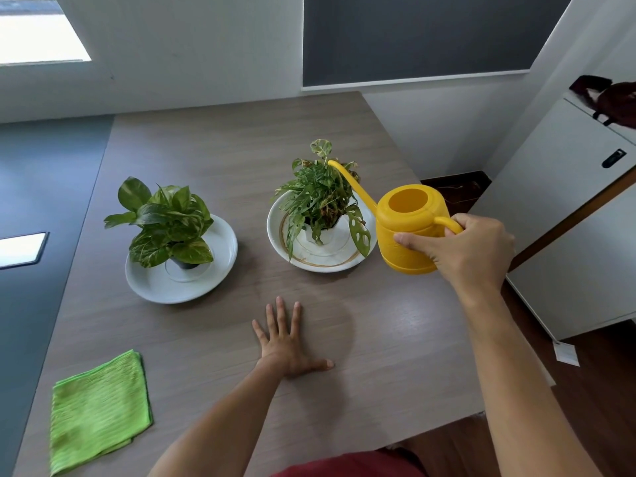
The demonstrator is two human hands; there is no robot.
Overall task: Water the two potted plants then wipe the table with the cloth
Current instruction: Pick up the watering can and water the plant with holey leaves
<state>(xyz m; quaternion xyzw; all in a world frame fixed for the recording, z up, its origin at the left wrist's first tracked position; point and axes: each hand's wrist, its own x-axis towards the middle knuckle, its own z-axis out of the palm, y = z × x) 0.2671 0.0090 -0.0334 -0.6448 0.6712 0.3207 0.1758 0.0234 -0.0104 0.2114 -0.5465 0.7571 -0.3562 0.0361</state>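
My left hand [287, 349] lies flat and empty on the surface [378, 356]; the green cloth [98, 411] sits folded at the near left, unused, so wiping is still to come. My right hand [471, 249] grips the yellow can [409, 228] by its handle, spout over the right plant [320, 197]. No water shows. The left plant [165, 225] waits well apart.

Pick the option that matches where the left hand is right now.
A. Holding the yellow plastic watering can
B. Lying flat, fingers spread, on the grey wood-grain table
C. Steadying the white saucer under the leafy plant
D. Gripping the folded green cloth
B: the left hand lies palm-down with fingers spread on the bare grey wood-grain table, apart from the folded green cloth; the right hand holds the yellow plastic watering can.
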